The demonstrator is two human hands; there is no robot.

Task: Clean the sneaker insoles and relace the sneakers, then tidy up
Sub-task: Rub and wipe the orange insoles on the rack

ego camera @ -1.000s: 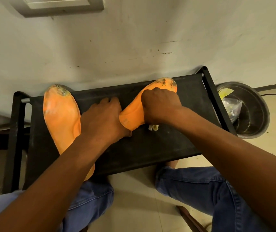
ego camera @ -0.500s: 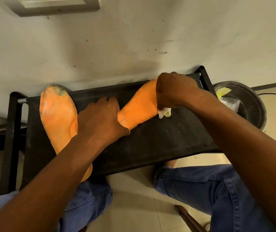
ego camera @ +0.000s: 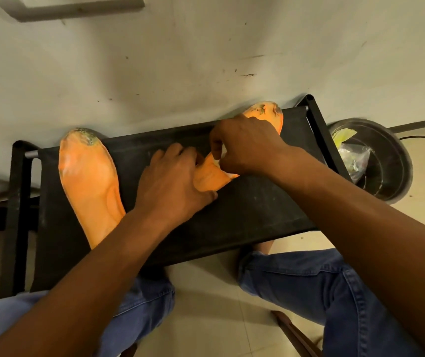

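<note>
place: home room — scuffed wall [ego camera: 206, 47] | tiled floor [ego camera: 219, 318] | black bench [ego camera: 257, 207]

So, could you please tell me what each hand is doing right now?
Left hand: holds the right insole down by its heel.
Right hand: pinches a cloth against that insole.

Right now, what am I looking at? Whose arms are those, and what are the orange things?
The camera sits on a person's head and looks down, so those arms are their own. They sit at a black bench. The orange things are shoe insoles. The left hand holds one insole by its heel; the right hand pinches a small pale wipe against it. The second insole lies beside, dirty at the toe. A bowl with rubbish stands on the floor.
</note>
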